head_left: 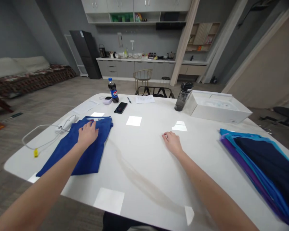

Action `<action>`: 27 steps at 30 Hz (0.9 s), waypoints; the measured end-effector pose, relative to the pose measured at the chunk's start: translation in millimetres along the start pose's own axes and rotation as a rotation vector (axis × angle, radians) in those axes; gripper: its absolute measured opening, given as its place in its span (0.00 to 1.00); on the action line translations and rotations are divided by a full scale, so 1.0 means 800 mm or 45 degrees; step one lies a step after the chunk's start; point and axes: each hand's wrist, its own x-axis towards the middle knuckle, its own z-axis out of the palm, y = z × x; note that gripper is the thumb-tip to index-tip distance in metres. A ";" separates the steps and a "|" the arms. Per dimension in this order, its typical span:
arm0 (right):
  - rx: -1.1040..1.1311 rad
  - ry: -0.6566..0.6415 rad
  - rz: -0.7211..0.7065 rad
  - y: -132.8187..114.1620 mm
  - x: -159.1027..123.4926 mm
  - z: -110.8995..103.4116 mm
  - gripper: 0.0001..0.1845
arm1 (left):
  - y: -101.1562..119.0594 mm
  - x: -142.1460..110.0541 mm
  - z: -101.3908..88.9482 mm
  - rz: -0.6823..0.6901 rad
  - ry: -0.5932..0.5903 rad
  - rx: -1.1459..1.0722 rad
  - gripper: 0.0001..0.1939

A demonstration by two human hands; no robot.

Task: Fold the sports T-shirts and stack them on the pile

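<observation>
A folded dark blue garment (92, 157), probably a shirt, lies at the left of the white table (144, 150), its collar at the far end. On its upper part rests my left hand (88, 133), palm down, fingers a little apart and lightly bent over the cloth. My right hand (172, 142) is at the middle right of the table, with fingers curled in loosely and no object visible in them. To its right lies a stack of folded clothes (262, 160) in navy, light blue and purple.
A cola bottle (113, 91), a phone (120, 108), a pen (129, 100) and a paper sheet (144, 99) are toward the back. A dark tumbler (183, 98) stands beside a white box (219, 107). A power strip (65, 124) with a cable lies left of the garment.
</observation>
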 end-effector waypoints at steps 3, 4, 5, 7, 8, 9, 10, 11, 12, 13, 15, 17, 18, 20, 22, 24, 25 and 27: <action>-0.051 0.015 -0.001 0.002 -0.003 0.002 0.18 | -0.062 0.006 0.021 -0.106 -0.261 -0.025 0.26; -0.062 0.014 -0.003 0.002 -0.005 0.003 0.17 | -0.072 0.007 0.027 -0.112 -0.296 -0.034 0.24; -0.069 0.014 -0.002 0.001 -0.006 0.003 0.17 | -0.077 0.007 0.032 -0.109 -0.301 -0.035 0.22; -0.078 0.018 0.007 0.001 -0.006 0.004 0.17 | -0.080 0.007 0.037 -0.087 -0.279 -0.033 0.22; -0.079 0.023 0.010 0.001 -0.006 0.004 0.17 | -0.080 0.007 0.038 -0.077 -0.267 -0.039 0.23; -0.079 0.031 0.010 0.002 -0.005 0.005 0.17 | -0.079 0.006 0.037 -0.070 -0.253 -0.046 0.23; -0.077 0.039 0.006 0.002 -0.005 0.006 0.17 | -0.079 0.006 0.035 -0.066 -0.235 -0.052 0.23; -0.074 0.047 -0.001 0.003 -0.004 0.006 0.16 | -0.079 0.006 0.033 -0.059 -0.213 -0.052 0.22; -0.070 0.054 -0.009 0.004 -0.004 0.007 0.16 | -0.080 0.006 0.031 -0.044 -0.195 -0.044 0.22; -0.066 0.058 -0.016 0.004 -0.004 0.007 0.16 | -0.081 0.006 0.029 -0.022 -0.179 -0.028 0.21; -0.056 0.060 -0.021 0.005 -0.004 0.008 0.16 | -0.084 0.008 0.027 0.026 -0.162 0.008 0.20; -0.047 0.058 -0.021 0.006 -0.005 0.008 0.16 | -0.085 0.012 0.028 0.015 -0.178 0.010 0.20; -0.043 0.057 -0.022 0.006 -0.005 0.008 0.16 | -0.085 0.015 0.029 -0.019 -0.196 -0.007 0.20; -0.039 0.056 -0.024 0.006 -0.006 0.007 0.16 | -0.085 0.022 0.035 -0.086 -0.261 -0.050 0.19; -0.038 0.055 -0.024 0.007 -0.006 0.008 0.16 | -0.085 0.030 0.040 -0.096 -0.336 -0.057 0.17; -0.038 0.052 -0.022 0.008 -0.005 0.009 0.16 | -0.087 0.037 0.045 -0.056 -0.390 -0.018 0.15; -0.037 0.049 -0.020 0.008 -0.005 0.009 0.16 | -0.088 0.040 0.046 -0.034 -0.405 0.006 0.14; -0.036 0.044 -0.017 0.008 -0.005 0.010 0.16 | -0.092 0.045 0.047 -0.013 -0.406 0.032 0.12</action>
